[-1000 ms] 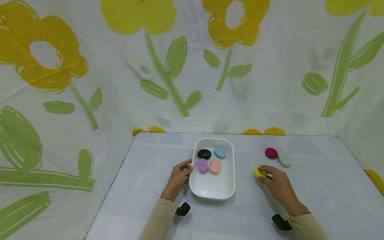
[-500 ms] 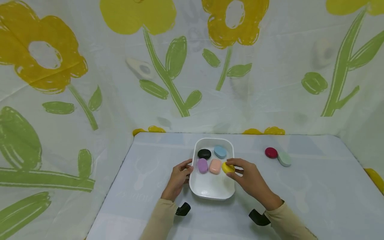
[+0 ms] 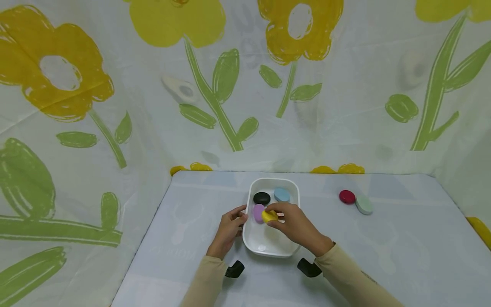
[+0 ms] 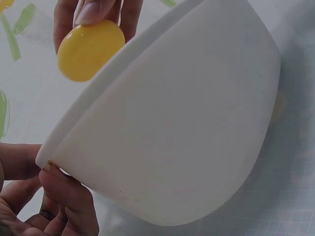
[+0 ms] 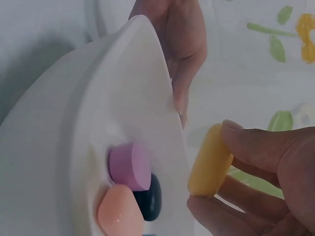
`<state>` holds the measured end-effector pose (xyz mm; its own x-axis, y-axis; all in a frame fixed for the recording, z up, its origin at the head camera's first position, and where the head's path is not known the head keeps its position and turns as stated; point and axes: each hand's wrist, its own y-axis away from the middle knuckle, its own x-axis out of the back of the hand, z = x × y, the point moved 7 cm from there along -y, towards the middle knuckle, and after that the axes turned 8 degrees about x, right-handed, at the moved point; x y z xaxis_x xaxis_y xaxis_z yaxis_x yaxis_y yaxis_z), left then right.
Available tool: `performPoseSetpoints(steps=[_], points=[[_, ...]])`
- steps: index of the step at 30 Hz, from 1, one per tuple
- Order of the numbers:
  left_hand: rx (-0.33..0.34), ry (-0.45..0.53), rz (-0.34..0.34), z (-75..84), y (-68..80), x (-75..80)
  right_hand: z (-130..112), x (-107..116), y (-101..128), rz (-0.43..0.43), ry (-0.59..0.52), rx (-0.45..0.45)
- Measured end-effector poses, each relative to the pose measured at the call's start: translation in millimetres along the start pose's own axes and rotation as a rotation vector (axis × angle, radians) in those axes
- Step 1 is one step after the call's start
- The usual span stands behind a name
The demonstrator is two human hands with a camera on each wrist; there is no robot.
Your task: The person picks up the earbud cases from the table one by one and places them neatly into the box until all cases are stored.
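A white tray (image 3: 268,249) sits mid-table and holds a black piece (image 3: 261,198), a blue piece (image 3: 281,195), a purple piece (image 3: 258,212) and a peach piece (image 5: 115,216). My right hand (image 3: 293,224) pinches a yellow oval piece (image 3: 270,215) above the tray's left half, close to the purple one. My left hand (image 3: 229,226) grips the tray's left rim (image 4: 49,160). The yellow piece (image 4: 91,49) shows above that rim in the left wrist view and between fingertips (image 5: 209,162) in the right wrist view.
A red piece (image 3: 347,196) and a pale green piece (image 3: 363,205) lie together on the table to the right of the tray. A flower-print cloth hangs behind and at both sides. The table's front edge is near my forearms.
My right hand picked the yellow piece up from the table on the right and carried it leftward over the tray. The left hand has stayed on the tray's rim.
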<state>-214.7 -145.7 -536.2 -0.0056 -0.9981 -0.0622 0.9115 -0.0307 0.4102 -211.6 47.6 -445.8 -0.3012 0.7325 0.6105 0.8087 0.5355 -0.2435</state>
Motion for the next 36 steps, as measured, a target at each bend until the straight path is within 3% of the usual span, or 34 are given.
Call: performPoseSetpoints(steps=[19, 32, 36], points=[[-0.002, -0.012, -0.011, 3.8, -0.5, -0.9, 4, -23, -22, -0.131, 0.078, -0.015], [0.005, -0.023, -0.005, -0.4, -0.3, -1.0, 14, -26, -19, -0.127, -0.003, -0.030], [0.000, -0.022, -0.001, 0.3, 0.2, -0.9, 17, -11, -10, -0.060, -0.014, -0.026]])
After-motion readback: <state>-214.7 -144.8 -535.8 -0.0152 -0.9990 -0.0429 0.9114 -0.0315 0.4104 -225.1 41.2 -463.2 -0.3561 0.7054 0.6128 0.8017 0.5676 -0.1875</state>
